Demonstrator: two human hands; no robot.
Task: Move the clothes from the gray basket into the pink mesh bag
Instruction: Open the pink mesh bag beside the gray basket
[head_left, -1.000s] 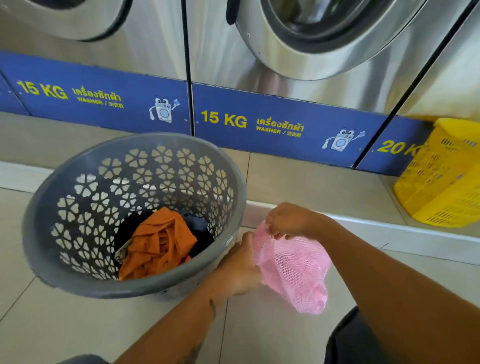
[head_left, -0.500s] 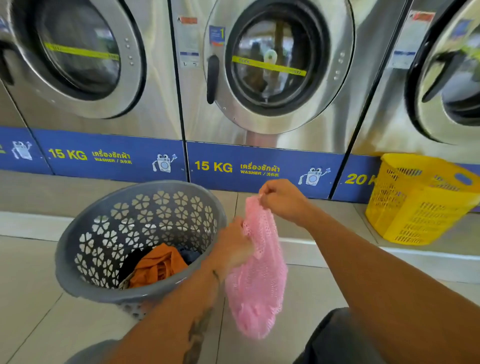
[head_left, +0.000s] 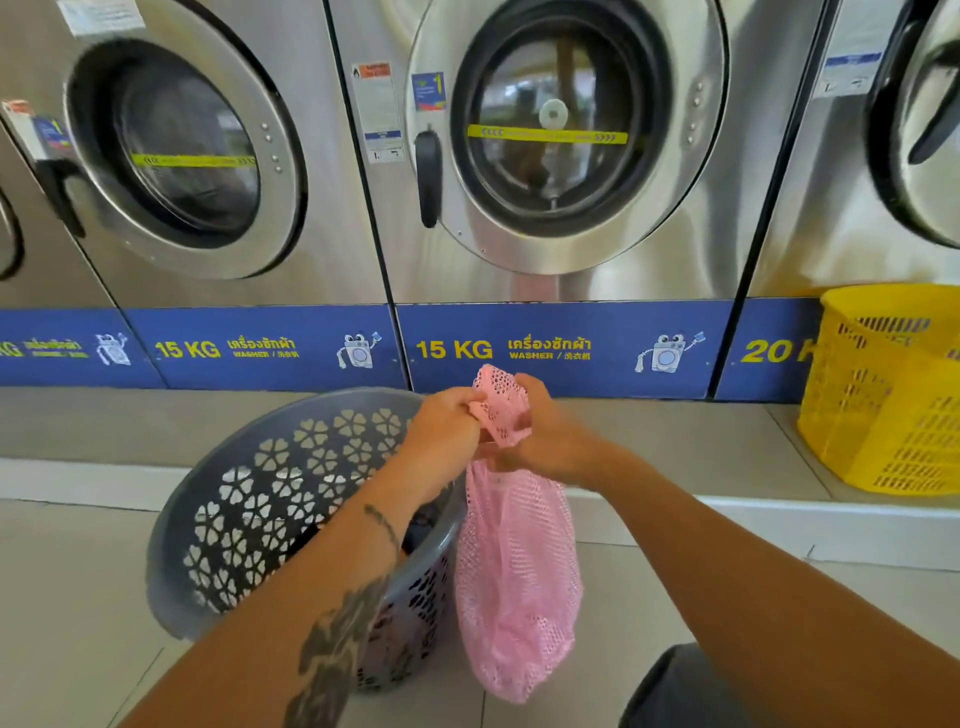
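Low in the middle of the frame, both hands work at the bunched top of the pink mesh bag (head_left: 517, 571), which hangs limp just right of the gray basket (head_left: 249, 499). The left hand (head_left: 447, 426) and right hand (head_left: 545, 441) each have a closed grip pinching its mesh. The bag looks empty; dark clothes (head_left: 423, 525) still lie in the basket, so no transfer seems begun.
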